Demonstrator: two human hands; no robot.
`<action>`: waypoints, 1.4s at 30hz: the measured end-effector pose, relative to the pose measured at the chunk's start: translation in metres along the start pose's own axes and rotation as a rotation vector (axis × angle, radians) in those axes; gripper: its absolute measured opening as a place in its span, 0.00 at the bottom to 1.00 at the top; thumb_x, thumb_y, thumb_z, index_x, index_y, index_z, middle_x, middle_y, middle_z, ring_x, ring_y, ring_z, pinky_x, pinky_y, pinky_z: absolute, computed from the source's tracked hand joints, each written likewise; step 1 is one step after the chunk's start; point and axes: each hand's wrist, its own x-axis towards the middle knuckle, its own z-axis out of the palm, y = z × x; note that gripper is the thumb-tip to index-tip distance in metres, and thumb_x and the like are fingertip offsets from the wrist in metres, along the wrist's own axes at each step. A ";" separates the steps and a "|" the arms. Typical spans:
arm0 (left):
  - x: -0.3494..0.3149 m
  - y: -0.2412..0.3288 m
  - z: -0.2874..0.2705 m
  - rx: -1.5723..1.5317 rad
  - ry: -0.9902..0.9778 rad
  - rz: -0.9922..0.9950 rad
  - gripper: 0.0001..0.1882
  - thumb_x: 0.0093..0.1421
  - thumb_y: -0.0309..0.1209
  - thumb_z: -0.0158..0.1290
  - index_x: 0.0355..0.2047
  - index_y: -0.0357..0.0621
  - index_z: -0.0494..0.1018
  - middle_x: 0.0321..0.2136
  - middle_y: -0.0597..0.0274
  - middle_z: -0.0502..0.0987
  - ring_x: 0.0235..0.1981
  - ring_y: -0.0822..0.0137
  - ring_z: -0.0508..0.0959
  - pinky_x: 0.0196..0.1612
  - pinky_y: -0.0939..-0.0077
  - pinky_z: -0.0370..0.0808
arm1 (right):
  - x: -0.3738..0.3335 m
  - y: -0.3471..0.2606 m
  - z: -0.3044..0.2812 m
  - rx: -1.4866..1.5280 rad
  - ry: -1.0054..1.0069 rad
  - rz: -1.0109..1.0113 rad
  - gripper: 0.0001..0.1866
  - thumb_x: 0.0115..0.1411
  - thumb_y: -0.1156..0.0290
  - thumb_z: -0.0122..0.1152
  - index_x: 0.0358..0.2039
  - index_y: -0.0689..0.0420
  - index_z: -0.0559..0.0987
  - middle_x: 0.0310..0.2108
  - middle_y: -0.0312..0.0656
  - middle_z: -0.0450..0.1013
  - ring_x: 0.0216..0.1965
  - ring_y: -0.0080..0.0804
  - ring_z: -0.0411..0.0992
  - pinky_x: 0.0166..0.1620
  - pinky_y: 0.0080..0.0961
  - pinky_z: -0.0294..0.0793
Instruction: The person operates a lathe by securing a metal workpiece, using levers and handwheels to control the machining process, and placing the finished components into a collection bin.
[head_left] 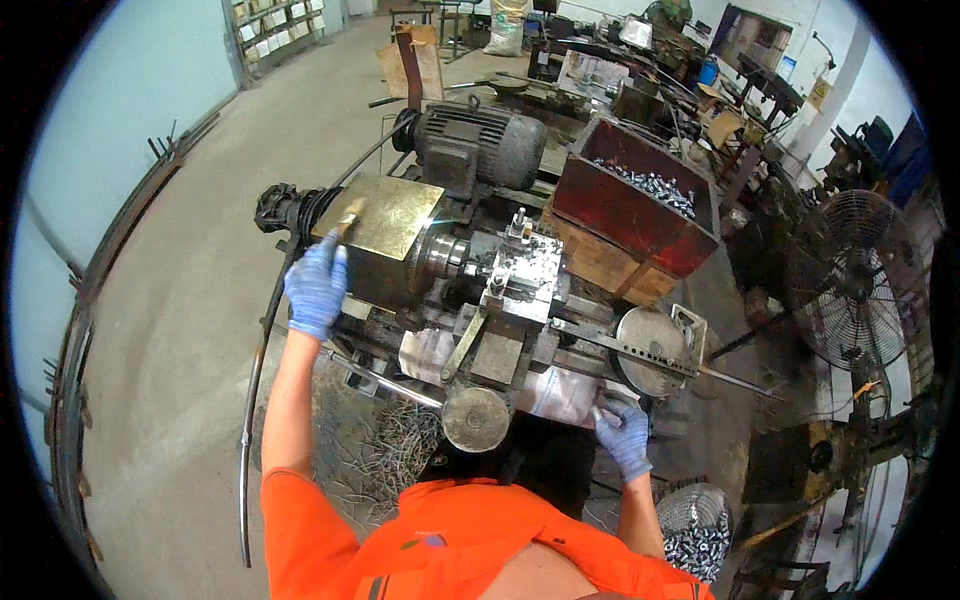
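Observation:
My left hand, in a blue knit glove, is closed on a small brush with a pale head. It touches the brassy metal top of the headstock of a small lathe. Beside that, the chuck faces a metal tool block strewn with dark chips. My right hand, gloved alike, is by the white cloth at the lathe's near side. Its fingers are curled in, and what they hold, if anything, is too small to make out. A round metal disc sits close to my body.
Behind the lathe stands an electric motor. A red bin of small metal parts rests on a wooden crate. Low at right is a basket of metal parts; a large fan stands beyond. Metal shavings lie below.

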 end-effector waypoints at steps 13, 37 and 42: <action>-0.025 0.046 -0.041 -0.253 -0.200 0.036 0.15 0.59 0.38 0.48 0.42 0.45 0.75 0.29 0.50 0.77 0.29 0.53 0.78 0.33 0.62 0.73 | -0.015 0.004 -0.001 0.086 -0.030 -0.009 0.09 0.44 0.73 0.66 0.29 0.59 0.81 0.31 0.44 0.76 0.34 0.37 0.74 0.40 0.27 0.72; -0.032 0.127 0.042 -0.181 -0.330 0.203 0.12 0.58 0.37 0.45 0.38 0.49 0.74 0.20 0.56 0.76 0.23 0.56 0.77 0.25 0.62 0.71 | -0.023 -0.006 -0.022 0.052 0.023 0.002 0.08 0.44 0.74 0.67 0.27 0.60 0.80 0.29 0.46 0.76 0.32 0.39 0.75 0.39 0.28 0.72; -0.049 0.123 0.048 -0.181 -0.414 0.217 0.12 0.58 0.38 0.46 0.37 0.50 0.74 0.20 0.56 0.75 0.22 0.56 0.76 0.25 0.61 0.71 | -0.025 0.000 -0.021 0.112 0.025 0.044 0.07 0.44 0.73 0.67 0.26 0.61 0.80 0.28 0.46 0.76 0.31 0.38 0.75 0.38 0.27 0.72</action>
